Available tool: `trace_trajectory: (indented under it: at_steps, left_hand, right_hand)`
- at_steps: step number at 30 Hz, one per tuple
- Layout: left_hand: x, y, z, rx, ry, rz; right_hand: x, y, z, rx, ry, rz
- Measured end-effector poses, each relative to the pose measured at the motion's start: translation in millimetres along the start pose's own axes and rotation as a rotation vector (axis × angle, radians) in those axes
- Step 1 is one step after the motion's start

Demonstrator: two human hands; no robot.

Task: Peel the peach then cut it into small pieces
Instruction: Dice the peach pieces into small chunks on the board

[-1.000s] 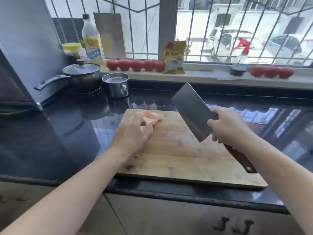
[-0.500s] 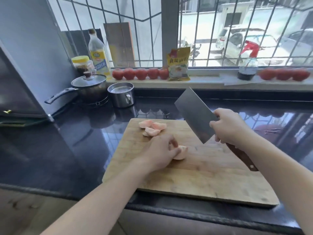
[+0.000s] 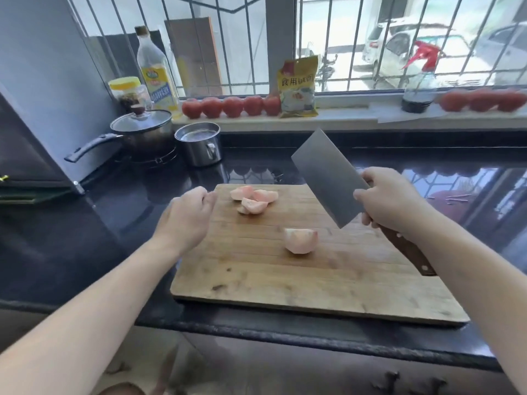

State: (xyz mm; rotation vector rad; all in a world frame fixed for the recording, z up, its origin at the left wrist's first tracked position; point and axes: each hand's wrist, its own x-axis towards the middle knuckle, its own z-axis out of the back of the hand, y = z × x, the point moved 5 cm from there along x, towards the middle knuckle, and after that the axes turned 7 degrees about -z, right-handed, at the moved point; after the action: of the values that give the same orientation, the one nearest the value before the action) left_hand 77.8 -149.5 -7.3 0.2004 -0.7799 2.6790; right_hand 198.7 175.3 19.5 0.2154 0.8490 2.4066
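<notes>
Head view: left hand (image 3: 185, 220), loosely curled and empty, has let go of the peach chunk (image 3: 299, 240) mid-board and pulled toward the cutting board (image 3: 285, 283)'s left edge; right hand (image 3: 390, 203) grips the raised cleaver (image 3: 328, 178). Cut peach pieces (image 3: 253, 199) sit near the far edge, so this chunk looks next.

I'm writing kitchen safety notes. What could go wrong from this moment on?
1. The right hand holds the cleaver raised; the left hand may reach in under it.
2. The peach chunk lies unheld and rounded, so it may roll under the blade.
</notes>
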Motion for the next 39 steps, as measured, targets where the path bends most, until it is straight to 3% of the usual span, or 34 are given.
trace_trajectory:
  at_steps: [5,12,16,18,22,24,26,31,35,39]
  left_hand:
    - [54.6,12.2,-14.2,0.294,0.11,-0.08]
    - [75.5,46.7,-3.1,0.481,0.184,0.025]
    - [73.6,29.8,6.7,0.307,0.002,-0.043]
    - [71.2,25.9,4.7,0.262,-0.008,-0.039]
    - [62.0,10.5,-11.4,0.272,0.075,-0.29]
    - [59.7,-8.0,-15.5,0.199,0.015,-0.455]
    - [57.0,-26.5,-25.6,0.149,0.056,-0.551]
    - [60.1,-42.2,-53.3,0.184,0.385,-0.482]
    - [58.3,-49.1,-59.1,0.272,0.408,-0.498]
    - [54.6,-55.6,-61.0,0.25,0.27,-0.523]
  right_hand:
    - [26.4,-4.4,-11.6,-0.038,0.013,-0.037]
    - [60.4,12.8,-14.9,-0.004,0.006,-0.056]
    - [56.4,19.5,-20.4,0.017,-0.014,-0.01]
    - [49.9,18.3,-20.5,0.02,-0.031,-0.021]
    - [30.1,15.6,-14.4,0.041,-0.046,-0.032]
    - [22.4,13.2,-8.3,0.03,-0.069,-0.035]
    - [16.2,9.3,-2.3,0.047,-0.079,-0.051]
    - [3.4,1.3,7.0,0.053,-0.092,-0.069]
    - [1.0,-3.5,11.3,0.025,-0.103,-0.091]
    - [1.6,-9.7,14.5,0.024,-0.104,-0.103]
